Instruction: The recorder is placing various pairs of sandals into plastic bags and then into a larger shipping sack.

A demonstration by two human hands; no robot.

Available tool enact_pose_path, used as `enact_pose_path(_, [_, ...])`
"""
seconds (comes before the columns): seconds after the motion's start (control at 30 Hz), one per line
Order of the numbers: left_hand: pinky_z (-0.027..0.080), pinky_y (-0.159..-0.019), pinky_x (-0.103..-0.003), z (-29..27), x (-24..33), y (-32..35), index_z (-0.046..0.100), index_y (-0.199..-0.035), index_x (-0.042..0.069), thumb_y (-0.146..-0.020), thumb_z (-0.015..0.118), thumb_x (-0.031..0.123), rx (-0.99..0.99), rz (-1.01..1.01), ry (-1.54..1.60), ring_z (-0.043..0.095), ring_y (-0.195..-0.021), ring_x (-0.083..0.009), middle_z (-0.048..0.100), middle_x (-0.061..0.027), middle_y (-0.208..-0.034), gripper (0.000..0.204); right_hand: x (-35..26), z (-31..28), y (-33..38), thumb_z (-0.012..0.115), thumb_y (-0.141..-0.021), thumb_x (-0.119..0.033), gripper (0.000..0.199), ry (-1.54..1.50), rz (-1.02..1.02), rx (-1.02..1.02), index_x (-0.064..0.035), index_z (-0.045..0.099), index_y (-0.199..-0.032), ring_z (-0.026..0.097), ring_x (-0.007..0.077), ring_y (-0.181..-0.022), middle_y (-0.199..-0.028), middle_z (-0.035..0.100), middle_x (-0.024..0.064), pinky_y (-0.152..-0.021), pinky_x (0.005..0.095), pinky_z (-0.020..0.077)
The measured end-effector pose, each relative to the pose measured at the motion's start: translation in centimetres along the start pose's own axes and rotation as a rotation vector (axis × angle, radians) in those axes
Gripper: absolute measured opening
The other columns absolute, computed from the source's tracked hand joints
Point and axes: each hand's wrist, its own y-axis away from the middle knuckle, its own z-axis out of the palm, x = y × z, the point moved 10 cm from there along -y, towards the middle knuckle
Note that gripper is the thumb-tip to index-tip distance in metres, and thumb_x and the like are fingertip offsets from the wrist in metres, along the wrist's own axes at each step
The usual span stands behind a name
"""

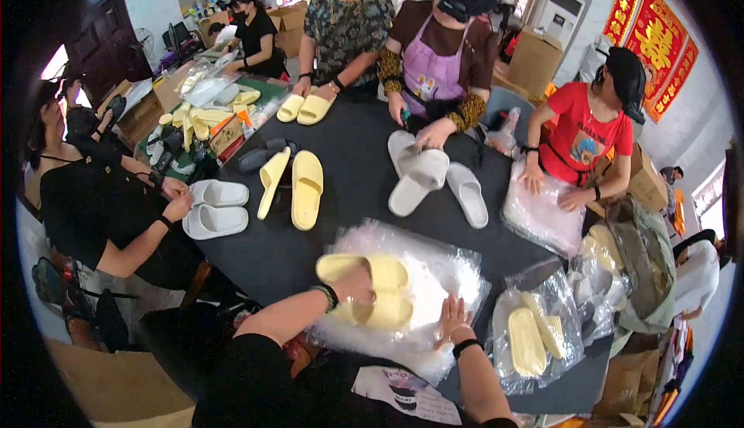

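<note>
Near the table's front edge, my left hand [355, 285] grips a pair of pale yellow slippers [389, 271]. Its fingers are partly hidden by them. Beneath the slippers lies a stack of clear plastic bags [446, 261], shiny with reflected light. My right hand [456, 319] rests on the right side of this stack, fingers stretched and holding nothing. To the right of it, a bagged pair of yellow slippers [528, 343] lies on the table.
Around the black table [353, 129] several co-workers stand. Loose yellow slippers [307, 189], grey slippers [419, 184] and white slippers [217, 222] lie across it. One person in a red shirt presses on another stack of plastic bags [542, 211]. More bagged slippers [597, 284] are heaped at the right edge.
</note>
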Motion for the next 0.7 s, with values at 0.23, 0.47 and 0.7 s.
enact_pose_path(0.23, [0.047, -0.083, -0.045, -3.2, -12.7, 11.6, 0.065, -0.097, -0.002, -0.07, 0.067, 0.021, 0.314, -0.362, -0.096, 0.06, -0.091, -0.0387, 0.064, -0.0242, -0.096, 0.036, -0.3, -2.3, -0.4, 0.092, -0.037, -0.042, 0.157, -0.028, -0.013, 0.028, -0.007, -0.013, -0.148, -0.012, 0.0392, -0.143, -0.157, -0.015, 0.0109, -0.11, 0.0642, 0.0109])
enact_pose_path(0.47, [0.038, -0.096, -0.049, -16.3, -13.3, 21.3, 0.069, -0.085, -0.003, -0.073, 0.068, 0.018, 0.7, -0.746, -0.206, 0.058, -0.092, -0.0418, 0.065, -0.0239, -0.09, 0.024, 0.1, -2.1, 0.4, 0.092, -0.037, -0.047, 0.157, -0.021, -0.042, 0.042, -0.0097, -0.011, -0.149, -0.011, 0.0383, -0.143, -0.157, -0.014, 0.0094, -0.11, 0.0636, 0.0118])
enact_pose_path(0.7, [0.031, -0.103, -0.053, -20.9, 2.8, 13.8, 0.063, -0.11, 0.002, -0.065, 0.064, 0.013, 0.786, -0.343, -0.228, 0.051, -0.106, -0.0415, 0.061, -0.0209, -0.11, 0.046, -0.8, -4.2, 2.9, 0.088, -0.043, -0.052, 0.147, 0.112, 0.035, 0.146, -0.004, 0.0, -0.15, -0.008, 0.0445, -0.142, -0.157, -0.009, 0.0139, -0.11, 0.0633, 0.0157])
